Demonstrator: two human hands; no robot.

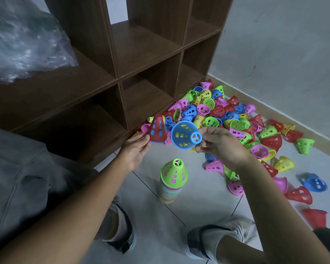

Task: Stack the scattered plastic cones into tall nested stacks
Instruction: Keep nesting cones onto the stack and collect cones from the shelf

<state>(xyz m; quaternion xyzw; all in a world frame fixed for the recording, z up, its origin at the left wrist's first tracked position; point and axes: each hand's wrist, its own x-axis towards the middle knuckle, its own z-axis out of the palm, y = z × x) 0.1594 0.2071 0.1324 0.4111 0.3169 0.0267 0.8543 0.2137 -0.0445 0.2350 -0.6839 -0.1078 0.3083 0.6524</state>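
Two cones are in hand above a tiled floor. The left hand pinches a red cone by its rim, held upright, with a blue edge showing beneath it. The right hand grips a blue cone at its narrow tip, the cone lying on its side, mouth turned toward the camera, a yellow one apparently nested inside. The stack, topped by a green cone, stands upright on the floor just below and between both hands. The loose pile lies beyond the stack, against the shelf. The blue cone looks nearer the stack; its axis would need tipping upright, mouth down, to seat there.
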